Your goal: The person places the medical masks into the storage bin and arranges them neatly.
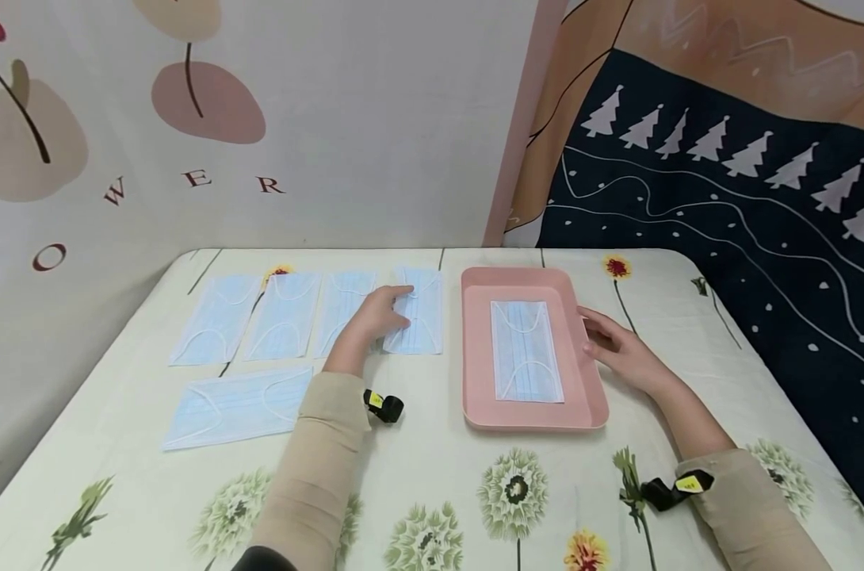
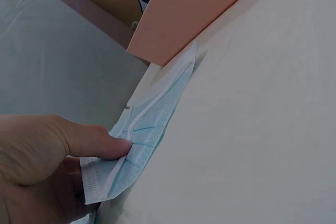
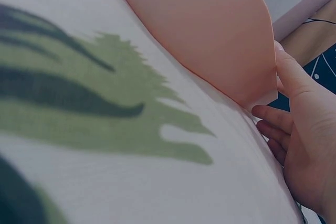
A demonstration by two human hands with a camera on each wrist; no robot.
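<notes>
In the head view, my left hand (image 1: 380,313) is at a light blue face mask (image 1: 425,317), the rightmost of the upper row. The left wrist view shows my thumb (image 2: 113,145) on top of that mask (image 2: 144,129), gripping its edge, which looks bent up; the other fingers are mostly hidden. A pink tray (image 1: 478,396) lies right of it, with one face mask (image 1: 526,353) upright inside. My right hand (image 1: 625,353) rests against the tray's right side, fingertips touching its outer wall (image 3: 220,35), the fingers loosely bent.
Left of my left hand lie more face masks in a row: one (image 1: 218,317), another (image 1: 284,317) and a partly covered one (image 1: 342,305). Below them one mask (image 1: 235,408) lies sideways. A flower-printed cloth (image 1: 432,460) covers the table; a curtain wall (image 1: 375,159) stands behind.
</notes>
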